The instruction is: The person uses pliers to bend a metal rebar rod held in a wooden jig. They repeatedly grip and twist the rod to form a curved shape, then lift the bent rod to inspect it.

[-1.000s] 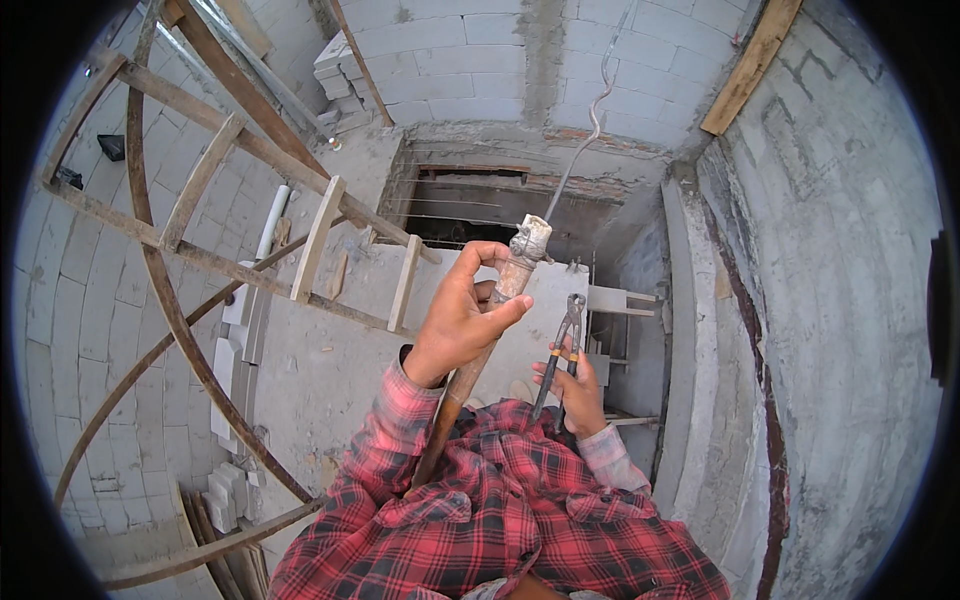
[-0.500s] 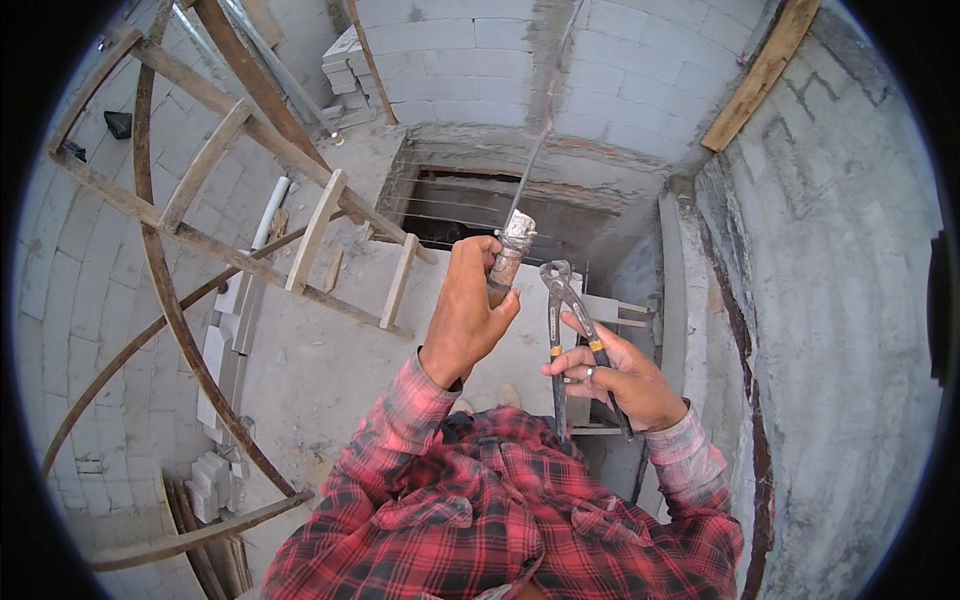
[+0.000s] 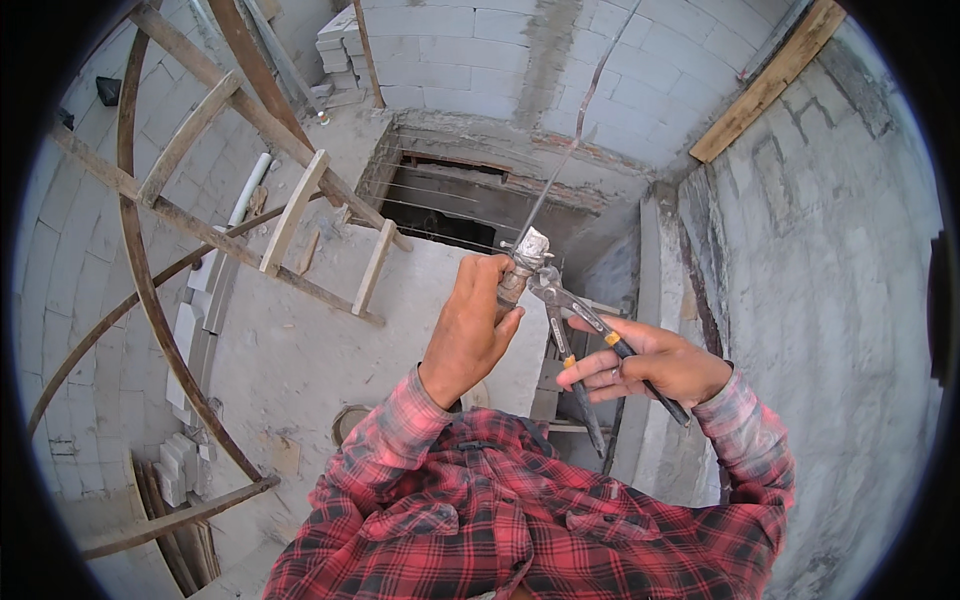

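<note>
Where the block walls meet the concrete floor: we look down past our hands to a rectangular pit with thin lines stretched across it.
Ladder: wooden and tilted, it stands off to our left, well apart from both hands.
Cable: thin and pale, it runs from beside the pole's tip up across the far wall.
Left hand: our fingers curl round the pole, gripping it just below its wrapped end, thumb on the near side.
Right hand: we hold the pincers loosely, fingers partly spread and reaching between the handles, which stand well apart.
Pincers: their head sits right beside the wrapping; whether the jaws bite anything is too small for us to tell.
Pole: it rises from our left fist, in front of the pit, whitish tip upward.
Wire binding, done: turns already circle the pole near its tip.
Wire binding, left: we judge the pincer work there unfinished, though we cannot tell how tight the turns sit.
</note>
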`<state>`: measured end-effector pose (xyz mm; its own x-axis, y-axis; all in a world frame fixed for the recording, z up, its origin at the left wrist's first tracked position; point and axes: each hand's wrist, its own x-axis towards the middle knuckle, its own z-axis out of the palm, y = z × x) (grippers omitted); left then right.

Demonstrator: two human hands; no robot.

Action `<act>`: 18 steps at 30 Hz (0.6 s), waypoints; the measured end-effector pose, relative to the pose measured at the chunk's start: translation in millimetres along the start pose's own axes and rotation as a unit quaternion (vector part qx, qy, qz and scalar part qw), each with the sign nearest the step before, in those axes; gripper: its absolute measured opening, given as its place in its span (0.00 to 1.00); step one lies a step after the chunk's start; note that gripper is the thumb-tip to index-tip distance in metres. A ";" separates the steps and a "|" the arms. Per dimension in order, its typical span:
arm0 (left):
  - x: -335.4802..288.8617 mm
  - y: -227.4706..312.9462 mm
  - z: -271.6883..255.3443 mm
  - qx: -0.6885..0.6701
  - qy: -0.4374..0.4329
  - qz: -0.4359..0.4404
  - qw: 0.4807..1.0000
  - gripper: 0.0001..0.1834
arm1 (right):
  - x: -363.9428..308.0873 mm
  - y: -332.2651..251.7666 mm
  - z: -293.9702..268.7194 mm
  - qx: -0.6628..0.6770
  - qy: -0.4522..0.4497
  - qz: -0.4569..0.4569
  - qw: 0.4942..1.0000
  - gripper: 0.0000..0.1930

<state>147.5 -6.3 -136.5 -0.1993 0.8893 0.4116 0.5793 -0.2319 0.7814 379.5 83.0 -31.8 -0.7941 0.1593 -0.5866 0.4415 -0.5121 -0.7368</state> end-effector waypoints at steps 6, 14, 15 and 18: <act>-1.4 6.2 2.5 -0.017 -0.007 0.009 1.000 0.30 | -7.6 -10.8 -9.0 0.027 -0.017 0.021 0.999 0.37; -4.9 10.3 2.1 -0.021 -0.011 -0.002 1.000 0.30 | -12.5 -17.4 -4.4 0.079 0.002 0.039 0.996 0.36; -5.4 9.2 2.0 -0.022 -0.010 -0.001 1.000 0.30 | -12.3 -17.4 -2.8 0.088 0.009 0.040 0.995 0.36; -4.1 6.4 0.1 -0.025 -0.008 0.011 1.000 0.29 | -12.1 -15.5 -0.8 0.113 0.013 0.037 0.993 0.37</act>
<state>152.1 -11.4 -133.2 -0.1736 0.8904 0.4208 0.5427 -0.2701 0.7953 382.7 89.7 -13.6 -0.7503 0.1345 -0.6473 0.3910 -0.6991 -0.5986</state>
